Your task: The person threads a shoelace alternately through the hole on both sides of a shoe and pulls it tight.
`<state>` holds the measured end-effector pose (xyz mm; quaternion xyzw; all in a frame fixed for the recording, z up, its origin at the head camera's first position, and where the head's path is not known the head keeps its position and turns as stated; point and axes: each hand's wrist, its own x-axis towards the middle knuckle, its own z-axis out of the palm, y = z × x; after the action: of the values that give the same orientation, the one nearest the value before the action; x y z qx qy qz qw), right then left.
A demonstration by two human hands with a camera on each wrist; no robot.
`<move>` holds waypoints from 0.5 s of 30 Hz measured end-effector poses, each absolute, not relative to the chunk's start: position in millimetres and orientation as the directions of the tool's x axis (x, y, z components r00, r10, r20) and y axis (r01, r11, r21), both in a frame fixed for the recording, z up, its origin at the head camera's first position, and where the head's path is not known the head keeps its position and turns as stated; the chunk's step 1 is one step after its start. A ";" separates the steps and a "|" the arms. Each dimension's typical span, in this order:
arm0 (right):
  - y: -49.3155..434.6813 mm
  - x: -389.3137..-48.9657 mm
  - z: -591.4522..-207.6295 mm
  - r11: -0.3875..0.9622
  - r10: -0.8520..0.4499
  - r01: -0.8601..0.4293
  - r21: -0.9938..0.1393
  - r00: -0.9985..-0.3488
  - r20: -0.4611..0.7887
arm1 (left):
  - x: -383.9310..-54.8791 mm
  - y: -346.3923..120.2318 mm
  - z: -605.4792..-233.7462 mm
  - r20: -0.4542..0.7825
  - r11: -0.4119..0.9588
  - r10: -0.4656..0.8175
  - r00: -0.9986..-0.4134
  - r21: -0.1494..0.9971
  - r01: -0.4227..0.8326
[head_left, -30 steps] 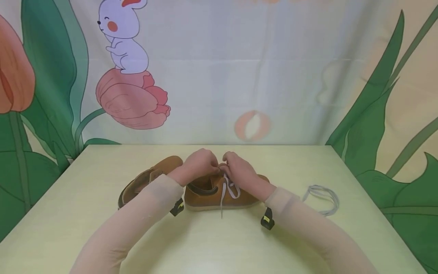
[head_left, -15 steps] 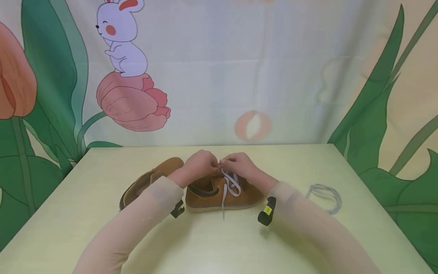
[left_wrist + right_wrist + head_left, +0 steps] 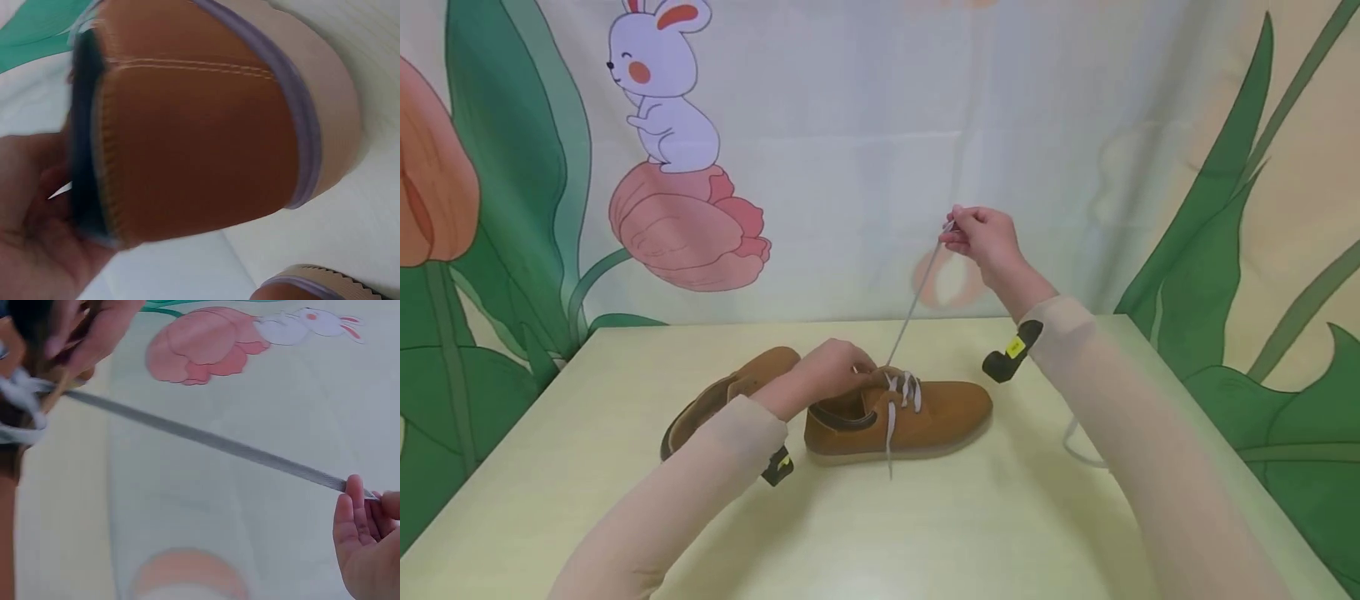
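Note:
A brown lace-up shoe [image 3: 936, 417] stands on the table with its toe to the right. My left hand [image 3: 831, 367] pinches the shoe by its tongue, above the opening; in the left wrist view the shoe's heel [image 3: 194, 137] covers part of the fingers. My right hand [image 3: 988, 237] is raised high to the right and pinches the end of a grey-white shoelace [image 3: 206, 440]. That lace runs taut and slanting from the top eyelets up to the fingertips. Its other end hangs down the shoe's near side, and crossed loops lie over the front.
A second brown shoe [image 3: 767, 367] lies behind my left forearm, toe pointing away. Another pale lace [image 3: 1081, 450] lies on the table at the right, mostly hidden by my right sleeve. A printed curtain [image 3: 850, 167] hangs behind the table [image 3: 925, 533].
My right hand has moved from the shoe up and to the right, drawing the lace out straight. The loop at the shoe's front has shrunk. My left hand stays by the opening.

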<state>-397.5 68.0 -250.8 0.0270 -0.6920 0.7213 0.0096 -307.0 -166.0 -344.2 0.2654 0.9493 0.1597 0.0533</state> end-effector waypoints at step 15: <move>88.4 -361.9 -372.3 0.774 -0.451 -0.311 -0.551 -0.882 -0.135 | -264.2 -208.3 -371.3 -0.051 0.818 0.382 -0.923 0.484 0.312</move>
<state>-361.9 88.4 -372.3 0.2045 -0.9326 0.2668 -0.1310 -264.2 -208.3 -371.3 0.1825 0.9506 0.2404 0.0731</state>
